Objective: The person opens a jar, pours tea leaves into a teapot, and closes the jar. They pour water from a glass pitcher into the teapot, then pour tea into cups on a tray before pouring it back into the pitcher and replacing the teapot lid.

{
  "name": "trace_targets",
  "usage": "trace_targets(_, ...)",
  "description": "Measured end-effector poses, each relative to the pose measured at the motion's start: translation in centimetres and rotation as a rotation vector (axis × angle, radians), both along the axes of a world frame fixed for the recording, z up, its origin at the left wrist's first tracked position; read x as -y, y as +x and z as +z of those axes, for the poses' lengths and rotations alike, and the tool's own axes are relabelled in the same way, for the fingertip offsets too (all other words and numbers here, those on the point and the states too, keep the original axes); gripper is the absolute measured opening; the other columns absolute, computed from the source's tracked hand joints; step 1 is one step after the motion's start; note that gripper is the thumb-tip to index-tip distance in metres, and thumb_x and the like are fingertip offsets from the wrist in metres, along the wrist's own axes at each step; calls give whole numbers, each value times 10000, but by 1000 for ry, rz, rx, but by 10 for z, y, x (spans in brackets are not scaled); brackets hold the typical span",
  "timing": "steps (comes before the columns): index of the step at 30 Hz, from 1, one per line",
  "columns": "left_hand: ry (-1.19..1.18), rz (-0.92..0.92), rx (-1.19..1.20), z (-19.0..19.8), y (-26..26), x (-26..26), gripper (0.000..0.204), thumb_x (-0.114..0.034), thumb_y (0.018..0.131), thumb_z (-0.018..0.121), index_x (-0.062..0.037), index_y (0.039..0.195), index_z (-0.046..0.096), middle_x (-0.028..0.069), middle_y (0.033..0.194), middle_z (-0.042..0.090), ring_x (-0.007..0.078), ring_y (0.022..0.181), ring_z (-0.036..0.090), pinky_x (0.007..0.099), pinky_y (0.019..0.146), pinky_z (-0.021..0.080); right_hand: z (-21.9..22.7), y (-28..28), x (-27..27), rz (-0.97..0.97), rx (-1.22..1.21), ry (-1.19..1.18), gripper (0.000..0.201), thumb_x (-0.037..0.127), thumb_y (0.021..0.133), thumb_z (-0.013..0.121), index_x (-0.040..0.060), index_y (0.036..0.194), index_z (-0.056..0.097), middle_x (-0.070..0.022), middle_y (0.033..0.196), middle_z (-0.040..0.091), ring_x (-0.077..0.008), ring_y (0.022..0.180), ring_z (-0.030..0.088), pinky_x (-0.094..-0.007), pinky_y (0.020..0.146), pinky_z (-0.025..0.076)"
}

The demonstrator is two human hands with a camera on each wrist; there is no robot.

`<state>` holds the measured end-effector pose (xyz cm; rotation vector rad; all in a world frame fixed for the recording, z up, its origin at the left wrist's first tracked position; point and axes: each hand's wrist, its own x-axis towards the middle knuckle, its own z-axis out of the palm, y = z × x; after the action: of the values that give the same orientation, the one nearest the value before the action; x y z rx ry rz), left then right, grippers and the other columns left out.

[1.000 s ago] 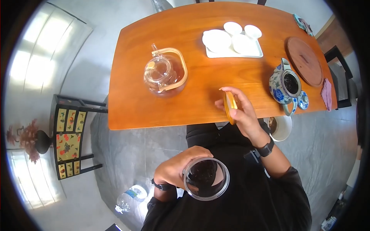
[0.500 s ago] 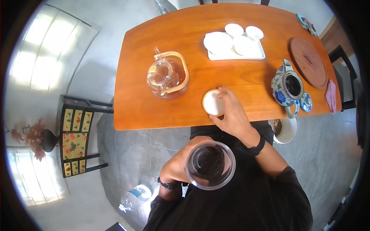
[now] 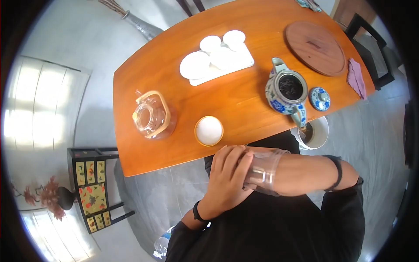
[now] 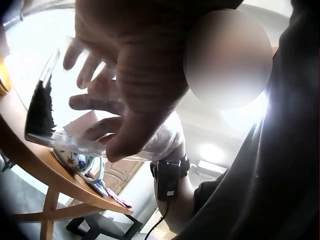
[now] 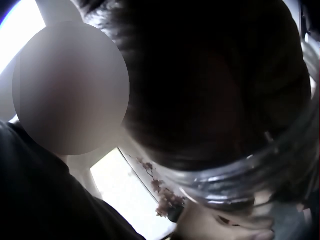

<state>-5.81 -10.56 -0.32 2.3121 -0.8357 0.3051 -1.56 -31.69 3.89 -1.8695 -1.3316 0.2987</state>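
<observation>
My left hand (image 3: 227, 183) grips a clear jar (image 3: 263, 174) tipped onto its side in front of my body, its mouth toward the right. Dark loose tea leaves (image 4: 40, 111) lie against the jar's bottom in the left wrist view. My right hand (image 4: 97, 103) is inside the jar up to the wrist, its fingers stretched toward the leaves and seen through the clear wall. On the table near the front edge rests the jar's round lid (image 3: 209, 131), white with a yellow rim. A blue-and-white teapot (image 3: 286, 91) stands uncovered with dark leaves inside.
The teapot's lid (image 3: 319, 99) lies beside it. A glass kettle (image 3: 150, 118) stands at the table's left. White cups sit on a white tray (image 3: 222, 72). Farther right are a round wooden board (image 3: 316, 48) and a pink cloth (image 3: 356, 78). Below the edge is a white bucket (image 3: 321, 134).
My right hand put the lid down on the table and moved into the jar. The left hand tipped the jar from upright onto its side. The head view has turned.
</observation>
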Motion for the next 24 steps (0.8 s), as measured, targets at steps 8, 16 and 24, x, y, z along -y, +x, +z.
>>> trace_targets(8,114,-15,33,0,9,21,907,-122,533,876,-39,1355,499,189,1284,556,415,1154,538,526,978,460,-51,13,-3,-6,185,-89,79,99,753,722,101,818,677,-100,802,665,-295,841,668,-411,771,552)
trace_targets(16,14,60,-16,2,22,17,880,-126,567,866,-39,1365,505,180,1283,541,400,1158,539,507,1003,441,-39,31,7,-6,59,28,71,51,766,683,32,832,664,-163,844,647,-358,836,646,-449,721,526)
trace_targets(24,-18,168,-94,15,48,6,883,-119,593,865,-23,1379,475,177,1283,555,402,1185,529,493,999,450,31,51,26,-187,-9,-230,73,-54,770,651,-47,843,646,-174,960,640,-369,907,641,-416,767,522)
